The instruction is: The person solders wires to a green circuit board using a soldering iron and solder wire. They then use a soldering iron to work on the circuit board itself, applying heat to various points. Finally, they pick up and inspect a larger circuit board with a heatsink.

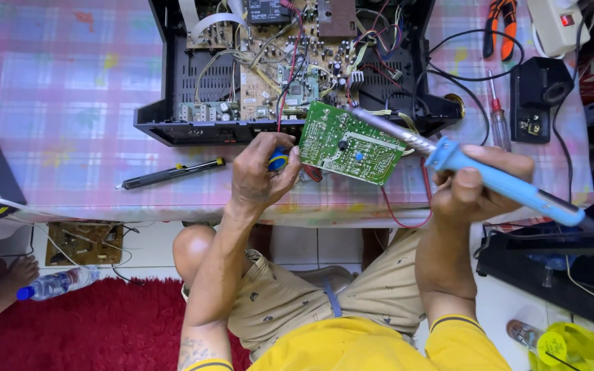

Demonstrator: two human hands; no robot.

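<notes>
My left hand [261, 175] holds a green circuit board [350, 144] tilted up at the table's front edge, fingers pinching its left side near a blue-and-yellow part. My right hand [472, 187] grips the blue handle of a soldering iron [496, 180]. Its metal shaft runs up and left, and the tip rests on the top of the green board. Behind the board lies an opened black electronic chassis [173, 82] full of boards and coloured wires, some of them leading to the green board.
A black desoldering pump [172, 173] lies on the checked tablecloth [56, 89]. A screwdriver [500, 124], orange pliers [500, 27], a black iron stand [537, 96] and a power strip [557, 24] sit at right. On the floor: another board [84, 242], a water bottle [56, 283], a red rug [91, 330].
</notes>
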